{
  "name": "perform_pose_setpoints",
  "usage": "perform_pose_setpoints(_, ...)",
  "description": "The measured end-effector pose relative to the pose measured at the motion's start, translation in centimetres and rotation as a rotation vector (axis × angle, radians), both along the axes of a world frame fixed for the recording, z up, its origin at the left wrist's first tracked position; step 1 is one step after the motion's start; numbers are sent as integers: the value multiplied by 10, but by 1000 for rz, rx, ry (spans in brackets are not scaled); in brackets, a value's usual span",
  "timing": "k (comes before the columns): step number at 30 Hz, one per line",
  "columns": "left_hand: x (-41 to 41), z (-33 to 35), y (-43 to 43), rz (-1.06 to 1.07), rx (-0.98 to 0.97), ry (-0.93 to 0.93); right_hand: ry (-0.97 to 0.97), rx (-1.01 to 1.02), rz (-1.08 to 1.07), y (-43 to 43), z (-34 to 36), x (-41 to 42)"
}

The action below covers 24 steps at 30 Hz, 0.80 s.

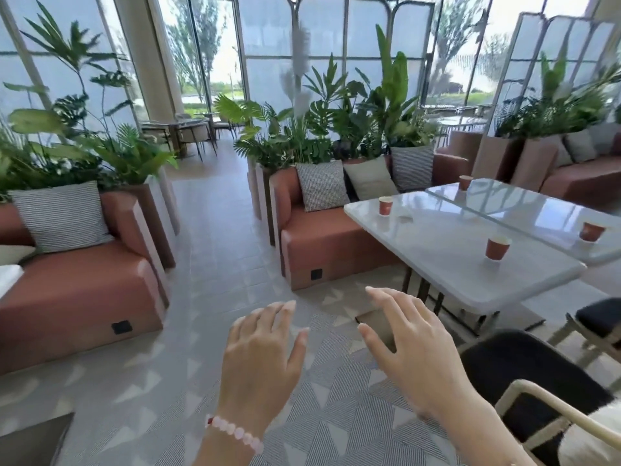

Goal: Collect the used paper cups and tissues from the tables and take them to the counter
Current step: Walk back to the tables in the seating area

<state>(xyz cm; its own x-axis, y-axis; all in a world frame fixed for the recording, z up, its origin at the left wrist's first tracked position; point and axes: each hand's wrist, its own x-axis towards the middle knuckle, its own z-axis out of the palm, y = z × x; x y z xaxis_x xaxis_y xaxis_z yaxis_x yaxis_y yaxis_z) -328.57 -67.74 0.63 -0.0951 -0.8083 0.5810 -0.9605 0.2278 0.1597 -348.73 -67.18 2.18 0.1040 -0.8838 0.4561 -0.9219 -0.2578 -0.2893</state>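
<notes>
My left hand (262, 351) and right hand (413, 344) are spread and empty, so I should reach the desk (437, 253) and grip the nearest paper cup (497, 248) gently.

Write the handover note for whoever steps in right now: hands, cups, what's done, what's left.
Hands: left hand and right hand both open, empty, held over the floor.
Cups: two red paper cups upright on the near table, two more cups on the far table.
Tissues: none clearly visible.
Done: nothing collected. Left: gather all four, carry to the counter, out of view.
</notes>
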Motion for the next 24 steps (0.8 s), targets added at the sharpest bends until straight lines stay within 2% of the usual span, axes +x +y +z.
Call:
perform_pose_setpoints(11,21,7,-247,-336,16,-9,-17,53,-277,-186,-2,31)
perform_pose_setpoints(24,-20,-8,-450,-460,60,-22,-39,1,-412,-373,-16,2)
